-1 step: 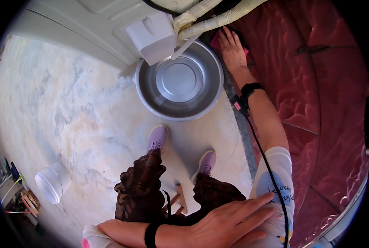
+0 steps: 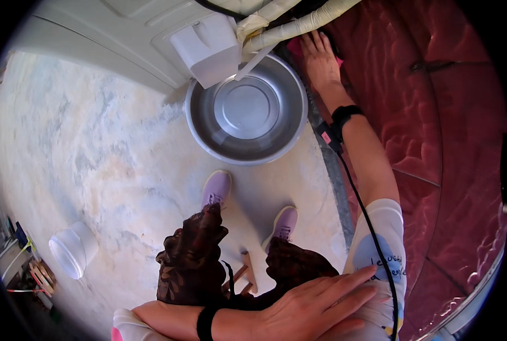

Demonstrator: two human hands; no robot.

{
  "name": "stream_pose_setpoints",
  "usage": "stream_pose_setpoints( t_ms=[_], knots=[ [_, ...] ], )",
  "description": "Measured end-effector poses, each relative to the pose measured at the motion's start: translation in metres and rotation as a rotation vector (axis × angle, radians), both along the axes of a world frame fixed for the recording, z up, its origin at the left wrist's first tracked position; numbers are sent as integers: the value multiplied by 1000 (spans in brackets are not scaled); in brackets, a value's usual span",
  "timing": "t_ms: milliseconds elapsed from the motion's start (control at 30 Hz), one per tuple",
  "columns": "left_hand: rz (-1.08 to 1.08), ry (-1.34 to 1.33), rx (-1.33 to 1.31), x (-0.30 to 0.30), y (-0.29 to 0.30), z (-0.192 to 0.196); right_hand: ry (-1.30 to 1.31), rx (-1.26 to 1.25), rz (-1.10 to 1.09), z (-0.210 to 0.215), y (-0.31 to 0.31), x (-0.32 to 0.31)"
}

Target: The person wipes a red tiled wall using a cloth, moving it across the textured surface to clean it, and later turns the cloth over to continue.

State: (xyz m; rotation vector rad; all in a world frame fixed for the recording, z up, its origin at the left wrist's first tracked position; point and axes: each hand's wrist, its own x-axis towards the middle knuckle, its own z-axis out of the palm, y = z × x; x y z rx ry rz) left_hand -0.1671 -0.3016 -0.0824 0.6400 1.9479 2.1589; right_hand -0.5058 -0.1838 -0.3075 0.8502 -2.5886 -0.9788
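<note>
At the top of the view my right hand (image 2: 322, 67) lies with its fingers stretched out over a pink cloth (image 2: 295, 48). The cloth shows on both sides of the hand, at the left edge of a dark red, glossy surface (image 2: 401, 113); the part under the palm is hidden. Across my body, my left hand (image 2: 321, 307) rests flat on the sleeve (image 2: 372, 250) of my right arm, fingers apart and holding nothing. Left of the right hand, a wide grey metal basin (image 2: 247, 149) stands on the floor.
A white box-shaped cover (image 2: 207, 48) and pale wrapped pipes (image 2: 304, 25) hang over the basin's far rim. A black cable (image 2: 367, 221) runs along my right arm. A wooden stool (image 2: 246, 273) shows between my legs. On the left lies a white bucket (image 2: 74, 250).
My right hand has slid very slightly farther away along with the cloth. The left hand and the basin stay where they were.
</note>
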Motion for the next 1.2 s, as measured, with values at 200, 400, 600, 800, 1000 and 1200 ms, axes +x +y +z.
stream_pose_setpoints(
  t_ms=[200, 400, 600, 800, 1000, 1200],
  knots=[
    [71, 4, -72, -4, 9, -6, 32, 1, -18, -21, -14, -34],
    [-53, 38, -178, -12, 8, -1, 17, 191, -28, -25, -6, -6],
    [-112, -76, -56, 10, 17, 1, -125, 371, 15, -30, 63, 80],
    [-15, -33, -3, 23, 11, 10, -209, 255, -68, -33, 96, 129],
    [45, 24, 7, 10, 0, 11, -143, 228, -19, -43, 43, 54],
    [84, 25, -31, 10, 13, -1, -106, 166, -6, -49, 18, 22]
  ],
)
